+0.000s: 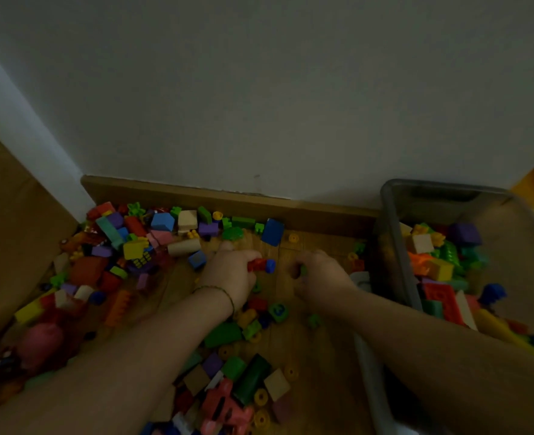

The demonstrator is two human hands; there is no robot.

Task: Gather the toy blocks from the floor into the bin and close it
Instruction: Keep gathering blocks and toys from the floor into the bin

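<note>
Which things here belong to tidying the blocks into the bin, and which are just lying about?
Job: left hand, gripping red and blue pieces; right hand, pinching a green block; loose blocks on the floor; bin, partly filled.
Lying about: cardboard at left; pink toy near it.

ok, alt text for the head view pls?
Two hands reach among toy blocks strewn on a wooden floor: the left hand grips a red block and a blue block, the right hand pinches a green block. An open bin, part-filled with blocks, stands at right.
</note>
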